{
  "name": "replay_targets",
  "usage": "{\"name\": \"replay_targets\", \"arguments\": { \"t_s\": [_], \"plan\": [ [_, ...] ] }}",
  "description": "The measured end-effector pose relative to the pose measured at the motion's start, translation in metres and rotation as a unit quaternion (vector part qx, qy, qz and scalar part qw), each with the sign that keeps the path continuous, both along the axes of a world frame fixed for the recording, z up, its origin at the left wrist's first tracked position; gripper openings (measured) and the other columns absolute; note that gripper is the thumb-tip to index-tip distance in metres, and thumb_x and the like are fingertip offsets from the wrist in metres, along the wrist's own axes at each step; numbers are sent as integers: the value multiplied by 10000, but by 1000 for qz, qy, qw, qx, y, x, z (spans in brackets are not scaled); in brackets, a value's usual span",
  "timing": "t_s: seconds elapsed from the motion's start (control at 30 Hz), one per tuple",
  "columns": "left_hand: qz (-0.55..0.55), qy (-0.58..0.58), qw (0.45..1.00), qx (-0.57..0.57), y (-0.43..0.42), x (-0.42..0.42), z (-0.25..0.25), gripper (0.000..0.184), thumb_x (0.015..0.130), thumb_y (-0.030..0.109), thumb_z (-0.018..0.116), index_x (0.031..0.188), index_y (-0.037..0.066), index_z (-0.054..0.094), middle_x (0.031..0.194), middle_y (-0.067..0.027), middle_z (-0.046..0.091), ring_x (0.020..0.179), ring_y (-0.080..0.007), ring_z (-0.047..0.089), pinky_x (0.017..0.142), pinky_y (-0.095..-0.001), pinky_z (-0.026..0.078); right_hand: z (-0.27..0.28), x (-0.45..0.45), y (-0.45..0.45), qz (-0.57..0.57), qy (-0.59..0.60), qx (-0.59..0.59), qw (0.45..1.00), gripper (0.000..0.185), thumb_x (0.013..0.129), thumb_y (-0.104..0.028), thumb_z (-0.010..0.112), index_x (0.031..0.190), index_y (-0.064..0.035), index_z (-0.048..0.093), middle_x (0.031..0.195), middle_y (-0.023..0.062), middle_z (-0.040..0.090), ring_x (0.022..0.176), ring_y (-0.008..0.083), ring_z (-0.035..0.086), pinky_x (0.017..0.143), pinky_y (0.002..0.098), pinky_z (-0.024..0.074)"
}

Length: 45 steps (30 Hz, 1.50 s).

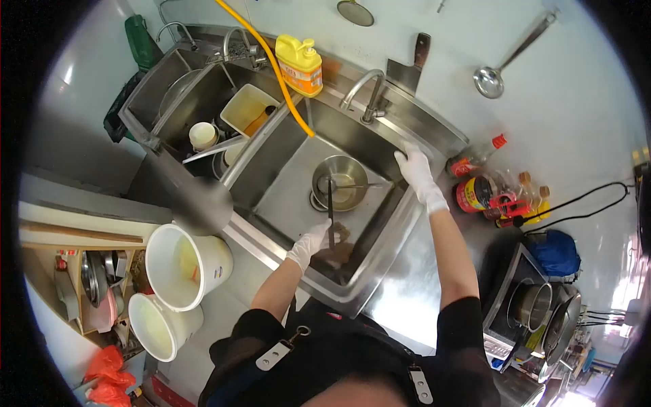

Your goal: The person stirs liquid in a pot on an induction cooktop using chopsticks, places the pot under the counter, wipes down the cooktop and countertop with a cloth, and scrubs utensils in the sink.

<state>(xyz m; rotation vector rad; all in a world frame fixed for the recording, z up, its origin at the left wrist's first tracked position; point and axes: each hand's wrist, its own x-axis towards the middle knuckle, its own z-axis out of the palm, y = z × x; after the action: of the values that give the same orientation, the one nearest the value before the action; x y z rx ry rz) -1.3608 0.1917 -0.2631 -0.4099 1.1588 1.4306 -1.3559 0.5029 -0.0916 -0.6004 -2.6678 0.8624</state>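
Observation:
My left hand [310, 243], in a white glove, is closed round a dark, thin handle [331, 203] above the sink. The handle's upper end reaches over a round metal pot [340, 183] on the sink floor. Inside the pot lies a utensil whose shaft crosses the right rim. My right hand [416, 173], also gloved, rests at the sink's right rim [400, 220] with thumb and fingers apart, holding nothing. A curved faucet [371, 98] stands behind the basin, and a yellow hose [278, 71] hangs into its back left.
Left basins hold a pale tub [249, 108] and a white cup [203, 136]. A yellow jug [298, 66] stands behind. A cleaver [409, 68] and ladle [489, 81] are at the wall. Bottles [475, 193] stand right; white buckets [178, 268] stand lower left.

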Motion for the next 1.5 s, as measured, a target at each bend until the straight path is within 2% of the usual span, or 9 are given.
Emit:
{"name": "replay_targets", "arguments": {
  "t_s": [0.13, 0.23, 0.57, 0.7, 1.23, 1.3, 1.4, 1.47, 1.5],
  "plan": [
    [-102, 14, 991, -79, 0, -22, 27, 487, 970, 442, 426, 1267, 67, 516, 1181, -111, 606, 1080, -227, 571, 912, -400, 457, -6, -91, 26, 2, -20, 149, 989, 542, 833, -154, 561, 1350, -75, 422, 1404, 161, 403, 1256, 344, 415, 1032, 396, 383],
    [-149, 151, 965, -152, -5, -43, -61, 581, 957, 526, 393, 1309, 69, 455, 1269, -171, 535, 1137, -279, 535, 993, -433, 394, -18, -136, 50, 49, -60, 187, 979, 533, 826, -81, 502, 1353, -90, 423, 1409, 151, 401, 1261, 323, 415, 1032, 391, 386],
    [62, 180, 929, -316, 53, -96, -112, 292, 863, 215, 600, 943, -65, 612, 724, -159, 658, 544, -287, 656, 466, -383, 535, -54, -161, 48, 51, 40, 277, 959, 189, 794, -88, 543, 950, -54, 644, 988, 133, 637, 956, 319, 598, 842, 420, 494],
    [17, 239, 906, -350, 46, -93, -121, 184, 806, 78, 567, 863, -91, 611, 712, -183, 658, 565, -305, 670, 462, -368, 539, -60, -141, 38, 13, 2, 286, 958, 159, 794, -121, 562, 897, -60, 666, 928, 125, 664, 887, 313, 631, 834, 409, 504],
    [-23, 214, 900, -378, -12, -84, -60, 315, 849, 227, 618, 1007, -40, 566, 814, -176, 663, 764, -305, 688, 599, -392, 549, -51, -17, -29, -38, 92, 35, 994, 375, 838, -125, 605, 1206, -58, 578, 1209, 166, 579, 1151, 331, 528, 1020, 377, 408],
    [-191, 332, 822, -422, -25, -87, -78, 405, 860, 343, 586, 1078, 2, 571, 939, -158, 669, 908, -302, 666, 720, -406, 523, -47, 32, -47, -17, 118, 25, 993, 383, 855, -169, 611, 1223, -73, 566, 1204, 171, 580, 1132, 321, 540, 990, 406, 424],
    [-513, 501, 524, -460, -30, -86, -49, 413, 890, 389, 506, 1190, 111, 560, 1111, -115, 653, 1027, -277, 636, 829, -388, 507, -16, 127, -91, -30, 33, -25, 999, 311, 882, -138, 570, 1186, -73, 579, 1158, 177, 608, 1072, 336, 582, 917, 408, 474],
    [-456, 586, 466, -481, -31, -85, -22, 183, 902, 162, 500, 838, 131, 668, 851, -106, 695, 843, -225, 686, 675, -302, 539, 2, 193, -115, -22, -74, -38, 996, 296, 890, -168, 556, 1170, -83, 597, 1104, 172, 629, 969, 343, 616, 834, 419, 510],
    [-483, 677, 296, -470, -52, -92, -35, 179, 898, 144, 494, 821, 113, 653, 802, -90, 681, 766, -226, 675, 631, -298, 530, 9, 225, -130, -26, -123, -68, 990, 291, 891, -172, 552, 1163, -85, 604, 1073, 167, 640, 927, 341, 624, 812, 421, 515]
  ]
}}
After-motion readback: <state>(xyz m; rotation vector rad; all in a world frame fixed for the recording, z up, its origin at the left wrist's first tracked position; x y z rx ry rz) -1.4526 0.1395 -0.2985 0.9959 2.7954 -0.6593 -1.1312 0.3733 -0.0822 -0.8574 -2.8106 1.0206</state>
